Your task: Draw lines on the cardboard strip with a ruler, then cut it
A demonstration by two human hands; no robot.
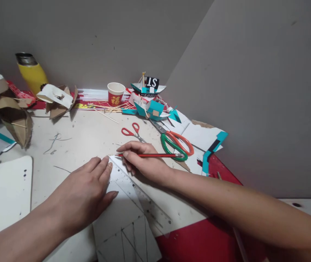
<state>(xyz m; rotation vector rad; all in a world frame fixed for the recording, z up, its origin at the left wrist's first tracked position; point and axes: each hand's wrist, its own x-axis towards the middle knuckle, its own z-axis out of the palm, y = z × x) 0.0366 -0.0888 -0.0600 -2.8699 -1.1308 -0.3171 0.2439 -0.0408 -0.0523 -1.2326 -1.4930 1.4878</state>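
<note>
My left hand (86,193) lies flat, fingers stretched out, pressing a clear triangular ruler (133,193) onto a white sheet of card (122,218) marked with pencil lines. My right hand (141,160) is closed on a red pencil (152,155), whose tip rests near the ruler's top corner beside my left fingertips. The pencil lies nearly level, with its back end pointing right.
Small red scissors (132,131) and larger red-and-green scissors (175,142) lie just beyond my right hand. A red paper cup (115,93), thin wooden sticks (108,108), teal paper models (151,107), cardboard scraps (16,116) and a yellow bottle (32,72) stand along the wall. White boards (5,193) lie at left.
</note>
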